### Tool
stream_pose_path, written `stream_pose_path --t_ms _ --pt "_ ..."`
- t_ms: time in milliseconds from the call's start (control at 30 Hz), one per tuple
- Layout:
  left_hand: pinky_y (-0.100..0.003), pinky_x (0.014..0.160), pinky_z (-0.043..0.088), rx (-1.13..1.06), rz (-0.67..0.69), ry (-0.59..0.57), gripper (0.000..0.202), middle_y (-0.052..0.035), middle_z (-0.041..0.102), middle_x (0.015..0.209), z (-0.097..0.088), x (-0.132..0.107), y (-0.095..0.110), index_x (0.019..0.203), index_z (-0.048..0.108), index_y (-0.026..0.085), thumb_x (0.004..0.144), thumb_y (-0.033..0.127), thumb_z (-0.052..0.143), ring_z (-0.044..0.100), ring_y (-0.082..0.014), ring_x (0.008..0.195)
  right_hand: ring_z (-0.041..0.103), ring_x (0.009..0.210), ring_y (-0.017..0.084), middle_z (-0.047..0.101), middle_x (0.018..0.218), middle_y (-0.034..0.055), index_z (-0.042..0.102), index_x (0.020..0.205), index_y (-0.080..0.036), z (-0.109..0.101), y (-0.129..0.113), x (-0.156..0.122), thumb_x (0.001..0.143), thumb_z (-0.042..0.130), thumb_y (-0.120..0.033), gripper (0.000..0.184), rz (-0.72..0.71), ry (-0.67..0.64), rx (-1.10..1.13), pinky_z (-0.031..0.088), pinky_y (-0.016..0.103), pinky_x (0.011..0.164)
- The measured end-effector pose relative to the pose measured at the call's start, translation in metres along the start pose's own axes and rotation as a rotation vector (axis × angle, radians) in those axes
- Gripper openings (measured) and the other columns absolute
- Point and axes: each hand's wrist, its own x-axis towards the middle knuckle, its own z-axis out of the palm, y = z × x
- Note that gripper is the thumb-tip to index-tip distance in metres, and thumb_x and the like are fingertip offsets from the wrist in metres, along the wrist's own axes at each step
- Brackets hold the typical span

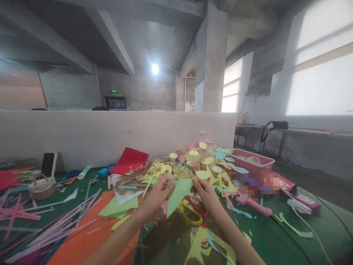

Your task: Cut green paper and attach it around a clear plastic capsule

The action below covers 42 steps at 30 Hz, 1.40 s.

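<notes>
Between my two hands is a piece of light green paper [178, 195], which tapers to a point at its lower left. My left hand [161, 193] pinches its upper left edge. At its upper right corner, the fingers of my right hand [204, 191] are closed on the same sheet. Just below lie yellow-handled scissors [190, 217], their blades hidden. Yellow paper scraps [201, 246] are on the table nearer to me. Another light green sheet [118, 208] rests to the left, partly over orange paper [91, 235].
Cut paper rounds [202, 175] pile up at the back. A pink glue gun [255, 206] with a trailing cord lies right, near a pink basket [253, 162]. Paper strips [60, 235] spread left. A phone [49, 164] leans behind a small woven basket [42, 189]. A white partition [110, 129] borders the table.
</notes>
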Motion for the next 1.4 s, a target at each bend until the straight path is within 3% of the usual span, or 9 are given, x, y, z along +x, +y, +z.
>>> stream_pose_path --t_ms 167,233,333,633,800,967,1133,1300,1400 --pt "-0.029 0.070 0.051 -0.128 -0.031 0.069 0.046 -0.0016 0.069 0.080 -0.004 -0.001 0.003 0.103 0.055 0.019 0.073 0.048 0.072 0.066 -0.0165 0.069 0.061 0.098 0.026 0.060 0.114 0.0123 0.054 0.122 -0.024 -0.001 0.002 -0.008 0.096 0.045 -0.042 0.033 -0.337 0.134 -0.370 0.051 0.037 0.079" --pt "-0.028 0.073 0.052 -0.184 -0.048 0.075 0.043 -0.0029 0.071 0.085 -0.003 -0.004 0.008 0.104 0.053 0.019 0.075 0.044 0.072 0.066 -0.0154 0.072 0.058 0.109 0.026 0.054 0.124 0.0136 0.052 0.128 -0.026 -0.001 0.006 -0.009 0.097 0.045 -0.031 0.032 -0.532 0.080 -0.516 0.050 0.038 0.087" --pt "-0.026 0.073 0.052 -0.209 -0.080 0.053 0.038 -0.0040 0.071 0.089 0.002 -0.008 0.014 0.104 0.052 0.019 0.077 0.040 0.070 0.066 -0.0135 0.072 0.061 0.102 0.025 0.058 0.119 0.0125 0.054 0.128 -0.027 0.001 0.010 -0.010 0.096 0.048 -0.026 0.032 -0.667 -0.036 -0.653 0.051 0.038 0.084" --pt "-0.027 0.065 0.052 -0.154 -0.109 0.013 0.034 -0.0023 0.067 0.084 0.010 -0.008 0.000 0.098 0.051 0.020 0.077 0.040 0.069 0.066 -0.0153 0.070 0.062 0.087 0.024 0.070 0.093 0.0077 0.065 0.119 -0.025 -0.001 0.003 -0.012 0.097 0.048 -0.026 0.027 -0.663 -0.161 -0.716 0.048 0.035 0.075" --pt "-0.026 0.068 0.052 -0.055 -0.106 -0.022 0.025 -0.0024 0.065 0.090 0.008 -0.013 0.013 0.089 0.053 0.019 0.074 0.031 0.069 0.064 -0.0147 0.079 0.063 0.082 0.020 0.071 0.088 0.0057 0.070 0.114 -0.027 0.002 -0.001 -0.012 0.101 0.042 -0.033 0.032 -0.542 -0.209 -0.592 0.047 0.031 0.073" --pt "-0.032 0.077 0.054 -0.144 -0.132 -0.023 0.022 -0.0033 0.065 0.092 0.008 -0.016 0.022 0.082 0.054 0.019 0.070 0.025 0.071 0.064 -0.0165 0.083 0.065 0.087 0.020 0.072 0.094 0.0053 0.070 0.117 -0.029 0.003 -0.003 -0.013 0.100 0.044 -0.032 0.032 -0.475 -0.202 -0.526 0.048 0.030 0.076" --pt "-0.027 0.069 0.053 -0.204 -0.205 0.015 0.011 -0.0028 0.067 0.084 0.008 -0.013 0.017 0.090 0.057 0.018 0.080 0.021 0.061 0.063 -0.0134 0.070 0.064 0.095 0.022 0.071 0.104 0.0068 0.068 0.119 -0.028 0.000 -0.001 -0.012 0.098 0.046 -0.027 0.030 -0.520 -0.207 -0.591 0.050 0.032 0.082" --pt "-0.024 0.067 0.052 -0.286 -0.199 0.034 0.011 -0.0017 0.067 0.081 0.007 -0.007 0.009 0.091 0.061 0.018 0.081 0.021 0.062 0.064 -0.0125 0.067 0.065 0.101 0.024 0.069 0.116 0.0079 0.050 0.140 -0.031 -0.001 -0.002 -0.014 0.092 0.056 -0.027 0.049 -0.524 -0.229 -0.665 0.051 0.035 0.086" --pt "-0.025 0.067 0.051 -0.303 -0.197 0.075 0.008 -0.0010 0.067 0.078 0.011 -0.009 0.009 0.087 0.060 0.018 0.080 0.020 0.063 0.063 -0.0122 0.066 0.067 0.095 0.022 0.071 0.109 0.0069 0.056 0.135 -0.031 -0.002 -0.004 -0.014 0.093 0.055 -0.027 0.043 -0.528 -0.267 -0.654 0.051 0.031 0.081"
